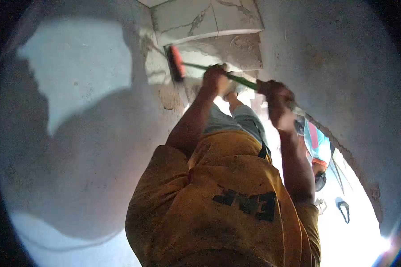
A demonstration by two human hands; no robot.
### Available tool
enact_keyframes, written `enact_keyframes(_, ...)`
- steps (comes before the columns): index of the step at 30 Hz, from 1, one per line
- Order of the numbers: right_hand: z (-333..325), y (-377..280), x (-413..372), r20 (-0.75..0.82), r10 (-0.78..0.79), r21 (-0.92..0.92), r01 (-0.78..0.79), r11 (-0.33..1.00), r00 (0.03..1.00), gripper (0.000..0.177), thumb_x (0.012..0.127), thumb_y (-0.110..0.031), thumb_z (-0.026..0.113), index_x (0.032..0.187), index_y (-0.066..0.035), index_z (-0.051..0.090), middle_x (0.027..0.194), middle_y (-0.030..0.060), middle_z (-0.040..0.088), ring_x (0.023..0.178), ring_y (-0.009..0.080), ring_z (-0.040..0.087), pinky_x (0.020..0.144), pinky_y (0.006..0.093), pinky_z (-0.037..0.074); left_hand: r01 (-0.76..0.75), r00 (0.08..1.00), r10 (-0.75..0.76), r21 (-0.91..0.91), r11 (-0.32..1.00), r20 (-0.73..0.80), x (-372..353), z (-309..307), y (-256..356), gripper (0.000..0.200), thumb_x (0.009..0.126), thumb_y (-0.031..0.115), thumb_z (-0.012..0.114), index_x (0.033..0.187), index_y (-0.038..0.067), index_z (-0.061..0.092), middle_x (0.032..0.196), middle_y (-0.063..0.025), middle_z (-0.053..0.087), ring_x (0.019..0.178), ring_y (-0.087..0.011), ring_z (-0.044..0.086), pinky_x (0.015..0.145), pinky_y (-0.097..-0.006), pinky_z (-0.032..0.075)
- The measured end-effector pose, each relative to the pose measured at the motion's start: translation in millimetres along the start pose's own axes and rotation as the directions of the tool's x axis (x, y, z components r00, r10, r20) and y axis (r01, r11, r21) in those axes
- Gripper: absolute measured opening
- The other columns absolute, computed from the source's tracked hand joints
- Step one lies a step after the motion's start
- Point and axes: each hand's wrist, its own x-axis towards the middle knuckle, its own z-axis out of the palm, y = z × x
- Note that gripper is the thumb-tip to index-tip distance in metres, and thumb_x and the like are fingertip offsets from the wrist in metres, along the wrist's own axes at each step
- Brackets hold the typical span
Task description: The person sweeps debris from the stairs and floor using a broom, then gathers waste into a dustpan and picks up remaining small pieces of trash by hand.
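A broom or brush with a red and black head (pixel 176 63) and a green handle (pixel 243 81) slants across the upper middle. The head is beside the left wall, near the floor's edge. My left hand (pixel 215 80) is wrapped round the handle closer to the head. Farther along, at the handle's right part, my right hand (pixel 277 100) is closed on it, blurred by motion. Both forearms reach forward over my shorts and one visible foot.
Pale, patchy walls rise on the left (pixel 89 147) and right (pixel 343 58). Marbled tiles (pixel 205 18) lie at the top. Through an opening at right, another person (pixel 316 140) in light blue and pink shows beside a bright area with a dark looped object (pixel 343 210).
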Motion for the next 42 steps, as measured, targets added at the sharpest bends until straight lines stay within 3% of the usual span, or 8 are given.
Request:
enact_keyframes(10, 20.8, 47.9, 5.7, 0.21, -0.136, -0.332, 0.201, 0.922, 0.968, 0.018, 0.094, -0.003, 0.056, 0.111, 0.005, 0.056, 0.102, 0.0183, 0.064, 0.08, 0.0244, 0.063, 0.075, 0.0342, 0.052, 0.039, 0.995, -0.021, -0.183, 0.982, 0.097, 23.7, 48.4, -60.9, 0.029, 0.09, 0.03, 0.064, 0.085, 0.001, 0.059, 0.086, -0.0176, 0.062, 0.085, -0.0374, 0.062, 0.078, -0.0434, 0.049)
enact_keyframes(11, 15.4, 15.6, 4.1, 0.161, 0.178, -0.051, -0.172, 0.984, 0.971, 0.015, 0.095, -0.005, 0.055, 0.108, 0.004, 0.058, 0.098, 0.0179, 0.065, 0.077, 0.024, 0.063, 0.074, 0.0347, 0.052, 0.012, 0.998, 0.003, -0.222, 0.975, 0.067, 21.4, 43.8, -40.6, 0.029, 0.09, 0.03, 0.063, 0.087, 0.001, 0.061, 0.089, -0.0174, 0.063, 0.086, -0.0376, 0.063, 0.079, -0.0434, 0.049)
enact_keyframes(25, 97.2, 35.5, 7.8, -0.046, 0.129, 0.301, -0.109, 0.947, 0.991, 0.017, 0.097, -0.003, 0.047, 0.088, 0.005, 0.059, 0.092, 0.0162, 0.066, 0.079, 0.0231, 0.064, 0.073, 0.0334, 0.053, 0.175, 0.984, -0.157, -0.298, 0.938, 0.082, -8.0, 26.9, -87.6, 0.029, 0.09, 0.032, 0.063, 0.084, 0.004, 0.059, 0.088, -0.0213, 0.063, 0.087, -0.041, 0.062, 0.074, -0.0475, 0.049)
enact_keyframes(28, 59.2, 25.0, 21.0, -0.06, 0.218, 0.043, -0.216, 0.976, 0.974, 0.019, 0.096, -0.005, 0.045, 0.089, 0.004, 0.06, 0.09, 0.0144, 0.067, 0.081, 0.0215, 0.065, 0.074, 0.0337, 0.053, 0.179, 0.984, -0.172, -0.27, 0.946, 0.05, 25.9, 39.3, -59.0, 0.023, 0.09, 0.03, 0.06, 0.087, 0.007, 0.062, 0.094, -0.0183, 0.065, 0.091, -0.0383, 0.063, 0.076, -0.0457, 0.051)
enact_keyframes(30, 37.6, 25.7, 18.1, -0.152, 0.162, 0.036, -0.158, 0.987, 0.975, 0.026, 0.099, -0.015, 0.046, 0.091, 0.004, 0.062, 0.087, 0.0123, 0.067, 0.079, 0.0197, 0.064, 0.073, 0.0324, 0.051, -0.285, 0.958, 0.285, -0.024, 0.958, 0.018, 41.1, 54.0, -35.4, 0.025, 0.082, 0.022, 0.058, 0.101, 0.01, 0.069, 0.117, -0.0145, 0.064, 0.111, -0.0328, 0.06, 0.091, -0.042, 0.05)
enact_keyframes(32, 14.7, 1.2, 15.1, -0.249, 0.229, 0.02, -0.231, 0.973, 0.941, 0.033, 0.101, -0.023, 0.047, 0.093, 0.005, 0.064, 0.084, 0.0107, 0.067, 0.078, 0.0176, 0.062, 0.072, 0.0301, 0.049, -0.094, 0.982, 0.117, -0.153, 0.984, 0.149, 71.9, 86.8, 1.8, 0.031, 0.077, 0.011, 0.06, 0.106, 0.012, 0.07, 0.119, -0.0116, 0.063, 0.119, -0.0327, 0.054, 0.099, -0.0423, 0.046)
enact_keyframes(38, 1.7, -40.5, -3.4, -0.311, 0.074, -0.415, -0.205, 0.886, 0.947, 0.04, 0.104, -0.028, 0.045, 0.099, 0.006, 0.065, 0.08, 0.0094, 0.064, 0.078, 0.0155, 0.056, 0.075, 0.0298, 0.046, -0.044, 0.988, 0.109, -0.463, 0.885, 0.113, 90.2, 116.6, 89.3, 0.013, 0.076, 0.015, 0.068, 0.088, 0.012, 0.066, 0.101, -0.0095, 0.061, 0.101, -0.0311, 0.058, 0.085, -0.0425, 0.048)
enact_keyframes(42, 3.0, -68.0, -23.4, -0.359, -0.013, -0.498, -0.18, 0.848, 0.933, 0.045, 0.104, -0.032, 0.042, 0.095, 0.006, 0.062, 0.083, 0.013, 0.065, 0.08, 0.0195, 0.061, 0.078, 0.0335, 0.049, -0.448, 0.887, 0.458, -0.36, 0.818, -0.063, 71.0, 71.5, 109.5, 0.029, 0.081, 0.031, 0.07, 0.082, 0.004, 0.06, 0.086, -0.0162, 0.061, 0.09, -0.0358, 0.059, 0.08, -0.0468, 0.047)
